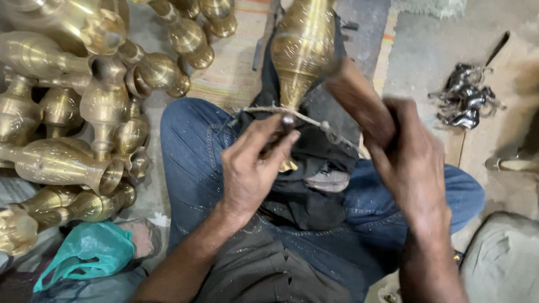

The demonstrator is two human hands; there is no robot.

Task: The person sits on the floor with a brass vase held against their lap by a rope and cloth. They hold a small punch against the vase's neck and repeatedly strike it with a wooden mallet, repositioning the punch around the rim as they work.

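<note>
A tall engraved brass vase [304, 50] lies lengthwise over my lap on a black cloth [314, 168], tied down by a thin cord [314, 120] across its neck. My left hand [252, 168] pinches a small metal tool [288, 120] against the vase's narrow neck. My right hand [407, 157] grips a brown wooden handle [356, 95] raised beside the vase, blurred by motion. My legs are in blue jeans [196, 157], sitting cross-legged.
A heap of several brass vases [84, 112] fills the left side. A green plastic bag [90, 252] lies at lower left. Dark curled metal scraps [466, 98] rest on the concrete floor at right. A striped mat [236, 67] lies ahead.
</note>
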